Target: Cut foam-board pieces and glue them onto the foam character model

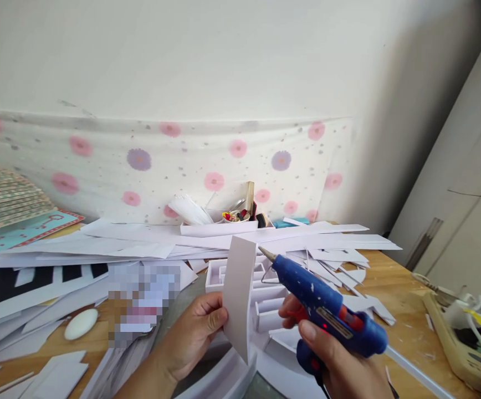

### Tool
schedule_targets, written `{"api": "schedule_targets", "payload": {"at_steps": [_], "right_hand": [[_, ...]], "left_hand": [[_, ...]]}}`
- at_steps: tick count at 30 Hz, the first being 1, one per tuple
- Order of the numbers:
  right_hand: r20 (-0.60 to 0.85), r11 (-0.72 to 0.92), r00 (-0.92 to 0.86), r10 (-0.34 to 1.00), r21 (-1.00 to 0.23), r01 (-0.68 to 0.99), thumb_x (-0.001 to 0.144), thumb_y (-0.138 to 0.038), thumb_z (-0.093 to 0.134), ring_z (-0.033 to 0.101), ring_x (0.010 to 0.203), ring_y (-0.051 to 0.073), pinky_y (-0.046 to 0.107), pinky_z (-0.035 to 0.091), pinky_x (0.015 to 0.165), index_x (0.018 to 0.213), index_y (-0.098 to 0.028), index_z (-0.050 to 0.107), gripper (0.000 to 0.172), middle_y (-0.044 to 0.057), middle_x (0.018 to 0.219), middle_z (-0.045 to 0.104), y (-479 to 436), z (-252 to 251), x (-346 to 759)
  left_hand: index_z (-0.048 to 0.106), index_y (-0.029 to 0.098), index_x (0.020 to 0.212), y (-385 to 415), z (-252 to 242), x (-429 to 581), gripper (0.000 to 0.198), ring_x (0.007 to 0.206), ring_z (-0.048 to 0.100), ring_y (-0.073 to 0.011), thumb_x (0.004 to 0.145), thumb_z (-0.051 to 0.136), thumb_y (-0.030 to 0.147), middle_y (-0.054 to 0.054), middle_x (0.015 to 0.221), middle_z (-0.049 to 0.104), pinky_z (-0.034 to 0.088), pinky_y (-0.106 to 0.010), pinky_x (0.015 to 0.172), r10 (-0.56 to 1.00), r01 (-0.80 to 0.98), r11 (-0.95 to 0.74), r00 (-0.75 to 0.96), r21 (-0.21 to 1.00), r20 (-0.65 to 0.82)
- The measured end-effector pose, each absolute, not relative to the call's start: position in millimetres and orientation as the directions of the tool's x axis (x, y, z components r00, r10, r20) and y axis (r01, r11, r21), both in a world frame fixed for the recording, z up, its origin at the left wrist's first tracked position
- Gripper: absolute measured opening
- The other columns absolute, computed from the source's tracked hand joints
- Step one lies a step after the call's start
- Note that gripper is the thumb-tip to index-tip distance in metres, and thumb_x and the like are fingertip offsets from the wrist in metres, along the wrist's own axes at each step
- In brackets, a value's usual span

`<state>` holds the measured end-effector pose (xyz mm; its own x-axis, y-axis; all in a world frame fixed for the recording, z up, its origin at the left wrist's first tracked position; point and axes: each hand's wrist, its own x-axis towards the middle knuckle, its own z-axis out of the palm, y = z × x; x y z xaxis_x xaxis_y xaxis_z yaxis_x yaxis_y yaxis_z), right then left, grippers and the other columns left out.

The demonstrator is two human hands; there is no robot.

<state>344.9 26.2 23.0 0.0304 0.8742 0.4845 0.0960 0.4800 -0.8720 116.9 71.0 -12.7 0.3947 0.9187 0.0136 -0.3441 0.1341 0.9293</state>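
Note:
Between the thumb and fingers of my left hand (194, 335) is a white foam board piece (239, 293), held upright with one long edge facing right. My right hand (336, 354) is wrapped round the handle of a blue hot glue gun (323, 302), its metal nozzle pointing up and left close to the board's upper right edge. A clear glue stick (417, 372) sticks out of the gun's back, and a small red light glows on its side. Behind and below the board stand white box-like foam board parts (267, 316), partly hidden by my hands.
Long white board strips (141, 244) lie across the back of the wooden table (398, 282). Offcuts (344, 271) are scattered at right, near a power strip (460, 349). A white tray (218, 228) of small tools stands behind. At left lies a white oval object (81, 324).

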Motion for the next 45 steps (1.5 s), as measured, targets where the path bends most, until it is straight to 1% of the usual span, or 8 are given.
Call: {"api": "schedule_targets", "payload": {"at_steps": [7,10,15,23,31,36,40,45], "right_hand": [[0.598,0.597,-0.003,0.802,-0.800,0.055,0.085,-0.048,0.063,0.069,0.075,0.024,0.029,0.058,0.061,0.089,-0.026,0.069,0.023,0.005,0.081,0.070,27,23,345],[0.618,0.613,0.025,0.786,-0.784,0.102,0.085,-0.050,0.062,0.068,0.068,0.023,0.026,0.056,0.051,0.083,-0.025,0.069,0.026,0.004,0.075,0.069,28,23,344],[0.612,0.587,0.074,0.787,-0.781,0.215,0.085,-0.053,0.059,0.067,0.069,0.023,0.027,0.057,0.055,0.079,-0.023,0.067,0.031,0.005,0.072,0.067,29,14,344],[0.573,0.539,0.140,0.808,-0.814,0.217,0.084,-0.054,0.060,0.066,0.067,0.022,0.028,0.057,0.057,0.082,-0.024,0.067,0.030,0.004,0.072,0.067,26,3,345],[0.496,0.479,0.002,0.868,-0.840,0.255,0.085,-0.053,0.058,0.066,0.068,0.021,0.028,0.057,0.063,0.076,-0.022,0.066,0.033,0.005,0.075,0.068,22,17,350],[0.414,0.372,0.161,0.896,-0.897,0.237,0.081,-0.061,0.059,0.066,0.074,0.025,0.034,0.057,0.068,0.076,-0.022,0.066,0.039,0.008,0.079,0.068,16,8,339],[0.438,0.384,0.180,0.881,-0.884,0.268,0.077,-0.060,0.064,0.064,0.065,0.022,0.033,0.057,0.061,0.079,-0.023,0.069,0.037,0.007,0.079,0.069,14,5,337],[0.505,0.475,0.023,0.863,-0.825,0.307,0.081,-0.054,0.064,0.065,0.060,0.021,0.026,0.053,0.048,0.075,-0.024,0.071,0.031,0.006,0.074,0.069,16,7,346]], "left_hand": [[0.077,0.017,0.092,71,-14,117,0.040,0.078,0.057,-0.0159,0.066,0.082,0.047,-0.005,0.083,0.072,0.040,-0.024,0.073,0.911,-0.340,0.111,0.410,0.934,0.042],[0.077,0.017,0.093,70,-13,117,0.042,0.079,0.057,-0.0170,0.065,0.082,0.047,-0.006,0.084,0.072,0.040,-0.025,0.074,0.911,-0.329,0.110,0.410,0.938,0.037],[0.078,0.017,0.093,71,-14,117,0.041,0.082,0.058,-0.0190,0.066,0.081,0.048,-0.007,0.087,0.073,0.040,-0.026,0.076,0.904,-0.319,0.094,0.424,0.943,0.053],[0.078,0.017,0.092,70,-10,118,0.041,0.081,0.057,-0.0188,0.066,0.081,0.048,-0.007,0.086,0.073,0.040,-0.026,0.074,0.897,-0.307,0.080,0.438,0.948,0.066],[0.078,0.018,0.091,70,-10,118,0.041,0.080,0.056,-0.0194,0.065,0.081,0.048,-0.006,0.079,0.071,0.039,-0.027,0.076,0.895,-0.308,0.088,0.442,0.947,0.061],[0.078,0.016,0.092,71,-11,117,0.041,0.082,0.058,-0.0200,0.066,0.081,0.047,-0.007,0.081,0.071,0.040,-0.027,0.076,0.893,-0.326,0.095,0.446,0.940,0.064],[0.077,0.015,0.092,71,-11,117,0.044,0.081,0.059,-0.0207,0.063,0.082,0.049,-0.008,0.083,0.073,0.041,-0.027,0.075,0.901,-0.327,0.111,0.433,0.938,0.044],[0.077,0.013,0.094,70,-12,116,0.047,0.083,0.062,-0.0225,0.062,0.083,0.047,-0.010,0.088,0.073,0.042,-0.030,0.078,0.908,-0.336,0.155,0.418,0.929,0.000]]}}
